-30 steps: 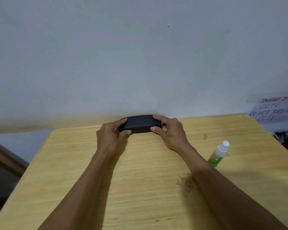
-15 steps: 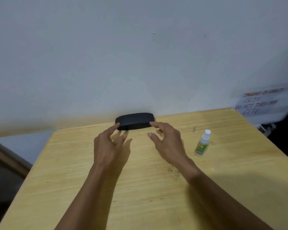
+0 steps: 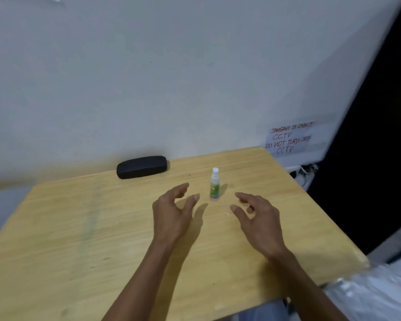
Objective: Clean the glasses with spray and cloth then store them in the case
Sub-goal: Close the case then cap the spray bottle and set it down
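Closed black oblong glasses case (image 3: 141,167) at worktop (image 3: 56,228) back edge by wall; small white-capped spray bottle (image 3: 214,183) upright between left hand (image 3: 171,212) and right hand (image 3: 259,218), fingers spread, holding nothing

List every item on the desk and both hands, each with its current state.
glasses case: shut, lying flat at the desk's far edge by the wall
spray bottle: upright, cap on, untouched
left hand: open, empty
right hand: open, empty
desk: bare wood, faint marks
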Action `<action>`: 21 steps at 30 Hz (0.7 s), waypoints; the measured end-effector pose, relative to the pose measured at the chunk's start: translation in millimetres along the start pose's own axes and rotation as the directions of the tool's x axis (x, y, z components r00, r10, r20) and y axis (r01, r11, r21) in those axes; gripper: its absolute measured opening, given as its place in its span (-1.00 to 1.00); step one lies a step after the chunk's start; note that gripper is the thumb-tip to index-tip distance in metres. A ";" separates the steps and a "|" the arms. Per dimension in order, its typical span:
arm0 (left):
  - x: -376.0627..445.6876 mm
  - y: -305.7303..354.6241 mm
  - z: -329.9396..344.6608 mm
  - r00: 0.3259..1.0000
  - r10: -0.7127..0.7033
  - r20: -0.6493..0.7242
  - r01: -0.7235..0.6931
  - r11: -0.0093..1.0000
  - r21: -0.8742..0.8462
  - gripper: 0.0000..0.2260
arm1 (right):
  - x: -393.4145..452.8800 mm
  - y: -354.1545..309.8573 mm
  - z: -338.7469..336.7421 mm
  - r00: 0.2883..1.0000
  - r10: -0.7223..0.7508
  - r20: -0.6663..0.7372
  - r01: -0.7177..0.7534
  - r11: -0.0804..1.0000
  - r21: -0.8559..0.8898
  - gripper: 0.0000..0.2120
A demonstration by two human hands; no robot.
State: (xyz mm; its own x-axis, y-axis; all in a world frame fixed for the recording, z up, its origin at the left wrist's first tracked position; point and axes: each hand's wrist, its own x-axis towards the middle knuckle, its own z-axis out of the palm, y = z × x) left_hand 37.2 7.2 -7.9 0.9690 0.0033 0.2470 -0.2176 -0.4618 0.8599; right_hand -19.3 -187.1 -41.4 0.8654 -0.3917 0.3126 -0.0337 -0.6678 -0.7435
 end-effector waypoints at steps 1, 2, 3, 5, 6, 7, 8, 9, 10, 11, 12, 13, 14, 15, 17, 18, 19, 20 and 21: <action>-0.6 3.8 11.5 1.000 -0.011 -0.006 0.011 1.000 -0.013 -0.59 | 0.5 2.1 1.3 0.999 -0.011 0.036 0.011 1.000 0.007 -0.66; -0.7 7.2 22.1 1.000 -0.026 -0.014 0.026 0.999 -0.030 -0.57 | 0.9 3.8 3.6 0.998 -0.023 0.060 0.022 1.000 0.011 -0.65; -1.2 10.1 31.4 0.999 -0.044 -0.017 0.043 0.998 -0.050 -0.56 | 0.8 4.9 6.1 0.997 -0.033 0.073 0.032 0.999 0.010 -0.65; -1.7 14.8 46.2 0.997 -0.074 -0.021 0.071 0.993 -0.089 -0.54 | 1.2 6.3 9.7 0.996 -0.054 0.075 0.055 0.998 -0.018 -0.68; -2.4 16.8 52.4 0.996 -0.087 -0.026 0.084 0.991 -0.109 -0.55 | 1.2 7.1 11.1 0.995 -0.071 0.073 0.074 0.996 -0.043 -0.71; -3.7 19.3 57.7 0.994 -0.108 -0.037 0.102 0.986 -0.135 -0.58 | 1.1 8.4 12.5 0.993 -0.093 0.067 0.098 0.993 -0.072 -0.74; -5.4 21.8 62.6 0.989 -0.134 -0.057 0.123 0.978 -0.169 -0.61 | 1.0 9.7 13.8 0.991 -0.118 0.059 0.123 0.988 -0.098 -0.76; -6.9 24.7 66.7 0.984 -0.161 -0.081 0.142 0.968 -0.207 -0.64 | 0.9 10.5 14.8 0.990 -0.135 0.048 0.140 0.983 -0.117 -0.78; -8.0 27.0 70.9 0.978 -0.184 -0.101 0.155 0.958 -0.240 -0.67 | 0.8 10.7 15.4 0.989 -0.143 0.035 0.146 0.981 -0.126 -0.79; -8.3 28.4 74.6 0.973 -0.200 -0.116 0.164 0.950 -0.265 -0.70 | 0.9 10.8 15.8 0.989 -0.145 0.022 0.146 0.981 -0.129 -0.79; -7.8 28.6 77.4 0.969 -0.212 -0.125 0.171 0.945 -0.280 -0.72 | 0.8 10.8 16.1 0.989 -0.147 0.009 0.147 0.981 -0.125 -0.79; -7.0 29.1 79.1 0.966 -0.221 -0.134 0.176 0.942 -0.287 -0.75 | 0.7 10.8 16.1 0.989 -0.149 -0.002 0.148 0.982 -0.121 -0.79; -6.1 30.0 79.5 0.963 -0.225 -0.146 0.176 0.941 -0.288 -0.77 | 0.7 10.7 15.8 0.988 -0.151 -0.009 0.149 0.982 -0.117 -0.79; -5.1 29.9 80.0 0.961 -0.223 -0.161 0.172 0.944 -0.283 -0.79 | 0.3 10.7 15.6 0.989 -0.151 -0.014 0.148 0.982 -0.114 -0.80; -4.4 29.5 81.0 0.961 -0.209 -0.181 0.153 0.947 -0.282 -0.81 | 0.3 10.9 15.8 0.990 -0.142 -0.016 0.140 0.985 -0.102 -0.82; -5.1 29.9 81.1 0.961 -0.205 -0.185 0.148 0.947 -0.284 -0.82 | 0.4 11.7 16.0 0.991 -0.137 -0.013 0.135 0.986 -0.095 -0.82; -6.0 31.0 80.4 0.962 -0.200 -0.188 0.142 0.948 -0.285 -0.82 | 0.2 12.3 15.9 0.991 -0.135 -0.008 0.134 0.987 -0.090 -0.81; -6.4 31.5 78.7 0.964 -0.190 -0.188 0.131 0.949 -0.287 -0.82 | -0.1 12.8 15.7 0.990 -0.140 -0.002 0.139 0.987 -0.086 -0.80; -6.5 31.1 75.3 0.968 -0.170 -0.186 0.112 0.952 -0.286 -0.82 | -0.4 13.1 15.1 0.990 -0.144 0.003 0.144 0.986 -0.079 -0.80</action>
State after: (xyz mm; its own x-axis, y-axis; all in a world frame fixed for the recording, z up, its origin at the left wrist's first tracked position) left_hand 32.9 -74.0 -16.4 0.9528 0.2471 0.1763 -0.1320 -0.1858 0.9737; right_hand -12.5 -186.1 -60.2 0.8625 -0.2898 0.4148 0.0518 -0.7649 -0.6421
